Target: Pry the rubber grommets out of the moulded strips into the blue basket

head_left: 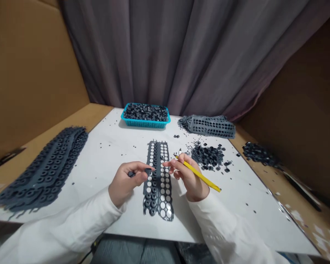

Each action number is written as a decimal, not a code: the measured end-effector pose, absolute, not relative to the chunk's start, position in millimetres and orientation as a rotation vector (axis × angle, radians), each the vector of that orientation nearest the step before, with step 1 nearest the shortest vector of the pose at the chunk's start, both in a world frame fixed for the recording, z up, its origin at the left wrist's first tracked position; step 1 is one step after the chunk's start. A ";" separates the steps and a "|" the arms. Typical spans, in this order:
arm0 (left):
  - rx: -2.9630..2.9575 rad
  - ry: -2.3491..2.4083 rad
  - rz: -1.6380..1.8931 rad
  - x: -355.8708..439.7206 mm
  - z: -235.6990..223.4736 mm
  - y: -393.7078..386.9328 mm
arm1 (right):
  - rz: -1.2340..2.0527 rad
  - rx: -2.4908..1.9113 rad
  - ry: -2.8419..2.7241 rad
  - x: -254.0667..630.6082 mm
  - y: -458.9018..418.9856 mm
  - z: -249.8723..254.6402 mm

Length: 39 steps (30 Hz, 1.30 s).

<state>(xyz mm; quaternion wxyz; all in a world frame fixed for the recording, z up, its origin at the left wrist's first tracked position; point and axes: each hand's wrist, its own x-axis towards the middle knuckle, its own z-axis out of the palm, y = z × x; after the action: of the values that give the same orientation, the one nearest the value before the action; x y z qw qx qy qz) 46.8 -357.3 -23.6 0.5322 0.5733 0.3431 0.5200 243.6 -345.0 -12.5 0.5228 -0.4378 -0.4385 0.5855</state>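
My left hand (130, 181) is closed at the left edge of a dark rubber sheet (158, 190). Small black rubber pieces (131, 174) show in its curled fingers, and one dark bit sits by thumb and forefinger. My right hand (191, 179) holds a slim yellow pen-shaped tool (206, 179) with a dark pointed tip, which slants across the palm. Its forefinger reaches over the sheet's right rows. The sheet lies flat with rows of round spots; many are open and show white, others are filled with dark rings.
A blue basket (145, 124) full of small black pieces stands at the back. Stacked ringed sheets (48, 165) lie left, perforated sheets (213, 126) back right. A heap of black bits (207, 156) lies right, another pile (260, 154) beyond the white board's (121, 220) edge. Cardboard walls (30, 55) flank it.
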 end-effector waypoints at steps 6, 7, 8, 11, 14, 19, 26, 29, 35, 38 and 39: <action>1.715 1.096 1.279 28.9 13.9 -254.2 | 1.237 -1.094 -1.179 255.6 -324.2 -23.8; 1.836 1.210 1.293 25.4 21.3 -227.0 | 1.233 -1.103 -1.178 256.4 -323.1 -28.0; 1.961 1.317 1.282 22.4 28.0 -199.4 | 1.224 -1.107 -1.179 257.1 -322.4 -32.6; 2.298 1.641 1.047 18.2 40.9 -124.3 | 1.166 -1.122 -1.223 259.7 -321.0 -46.3; 2.405 1.703 0.908 23.9 42.2 -73.5 | 1.070 -1.162 -1.268 263.1 -318.8 -55.8; 2.510 1.795 0.696 50.5 30.9 -34.3 | 1.075 -1.187 -1.276 263.4 -316.1 -63.4; 2.600 1.834 0.550 74.8 23.2 -10.8 | 1.134 -1.222 -1.268 257.2 -316.0 -63.6; 2.624 1.835 0.513 76.9 23.5 -3.3 | 1.149 -1.251 -1.237 255.9 -316.4 -59.9; 2.639 1.845 0.475 85.2 20.0 8.8 | 1.180 -1.238 -1.194 253.0 -314.6 -61.7; 2.652 1.828 0.458 91.6 16.3 14.4 | 1.175 -1.229 -1.191 252.4 -314.1 -64.0; 2.658 1.816 0.450 93.4 14.9 16.5 | 1.175 -1.222 -1.189 252.1 -314.3 -64.2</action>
<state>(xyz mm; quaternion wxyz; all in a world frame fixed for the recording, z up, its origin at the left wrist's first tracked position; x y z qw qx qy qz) 93.4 16.5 14.9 -0.0544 0.8165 0.5579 0.1383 252.1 -314.3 -64.2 0.5103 -0.5074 -0.4938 0.4882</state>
